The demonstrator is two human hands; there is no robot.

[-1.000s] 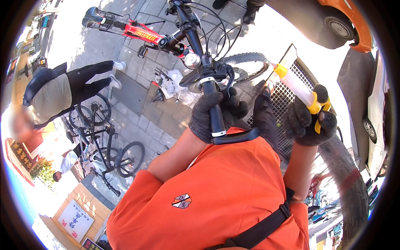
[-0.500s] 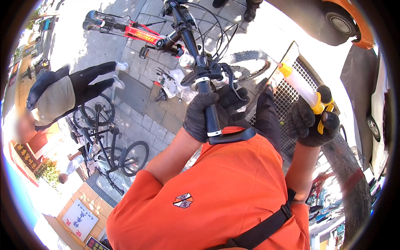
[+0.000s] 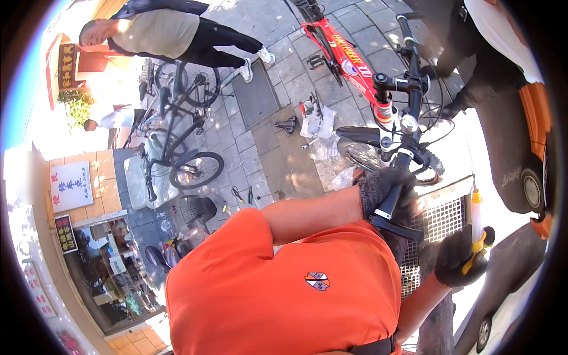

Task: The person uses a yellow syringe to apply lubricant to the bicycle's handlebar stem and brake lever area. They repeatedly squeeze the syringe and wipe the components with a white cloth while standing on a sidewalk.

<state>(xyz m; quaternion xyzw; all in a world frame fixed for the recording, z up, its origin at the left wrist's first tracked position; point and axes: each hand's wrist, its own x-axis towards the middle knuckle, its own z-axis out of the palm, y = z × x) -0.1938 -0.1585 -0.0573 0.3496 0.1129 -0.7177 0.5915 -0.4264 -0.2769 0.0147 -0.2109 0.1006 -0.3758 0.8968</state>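
Note:
My gloved left hand (image 3: 383, 190) is closed round the black grip at the end of the handlebar (image 3: 402, 160) of a red and white bicycle (image 3: 349, 59); a lever (image 3: 399, 228) sits by it. Its fingers are partly blurred and hidden. My gloved right hand (image 3: 458, 260) holds a syringe (image 3: 476, 219) with a translucent barrel and yellow handle, its nozzle pointing away from me, to the right of the grip. The bicycle's front tyre (image 3: 355, 152) shows beside the stem. A metal grate (image 3: 441, 216) lies below my hands.
A loose saddle (image 3: 286, 124), a plastic bag with parts (image 3: 316, 124) and scattered tools (image 3: 249, 194) lie on the paving. Standing people (image 3: 160, 35) are at left and upper right (image 3: 497, 53), the latter close to the bicycle. Parked bikes (image 3: 195, 168) and an orange car (image 3: 532, 124) flank the spot.
The view has swung, shifting the bicycle rightward and showing more shopfront and paving. A person at upper right now shows much more. My right hand with the syringe appears lower and more upright.

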